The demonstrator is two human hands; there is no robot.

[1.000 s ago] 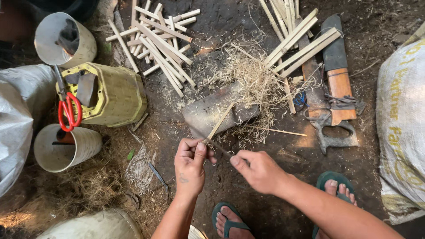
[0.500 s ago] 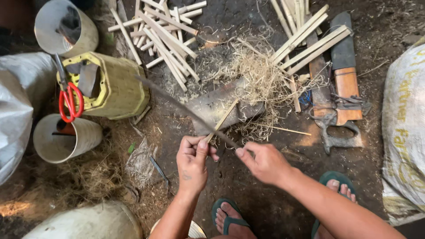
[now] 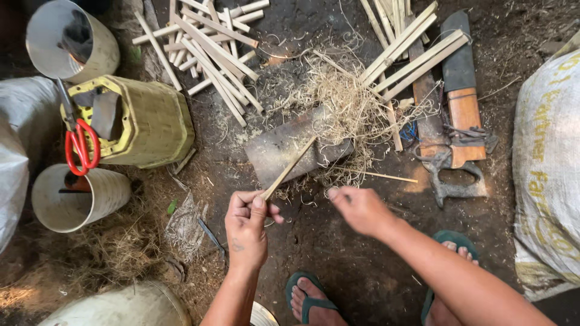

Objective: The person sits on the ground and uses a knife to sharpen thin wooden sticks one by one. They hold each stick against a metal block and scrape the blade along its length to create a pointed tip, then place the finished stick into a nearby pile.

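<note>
Bamboo stick, thin and pale, sits pinched in the left hand; the right hand, fingers loosely curled, holds nothing visible above fibrous shavings.

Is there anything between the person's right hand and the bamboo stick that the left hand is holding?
Nothing visible. The left hand pinches the thin bamboo stick at its lower end; the right hand hovers beside it, apart, with only bare dirt ground and stray shavings between.

a thin pale bamboo stick slants up-right, its upper end over a flat grey slab.
</note>
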